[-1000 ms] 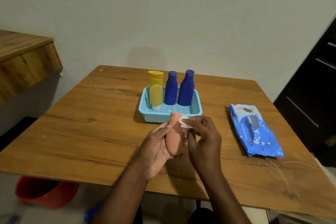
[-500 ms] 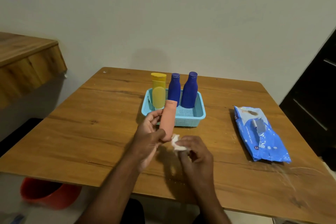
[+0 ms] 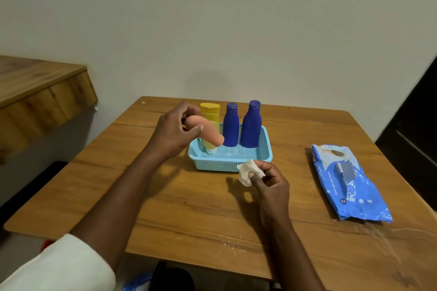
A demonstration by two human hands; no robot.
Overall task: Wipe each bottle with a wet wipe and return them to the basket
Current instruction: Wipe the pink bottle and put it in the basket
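Note:
My left hand [image 3: 176,131] grips an orange bottle [image 3: 209,132], tilted with its lower end over the left part of the light blue basket [image 3: 236,164]. In the basket stand a yellow bottle [image 3: 210,114], partly hidden behind the orange one, and two dark blue bottles [image 3: 231,125] [image 3: 251,125], all upright along the back. My right hand [image 3: 269,184] is in front of the basket's right corner, above the table, and pinches a crumpled white wet wipe [image 3: 247,172].
A blue pack of wet wipes [image 3: 350,184] lies on the wooden table [image 3: 189,208] to the right. A wooden shelf [image 3: 35,92] juts out at the left. A dark door [image 3: 416,130] stands at the right, a wall behind.
My left hand has lifted the orange bottle away from the wipe and carried it forward over the basket. My right hand stayed in front of the basket with the wipe.

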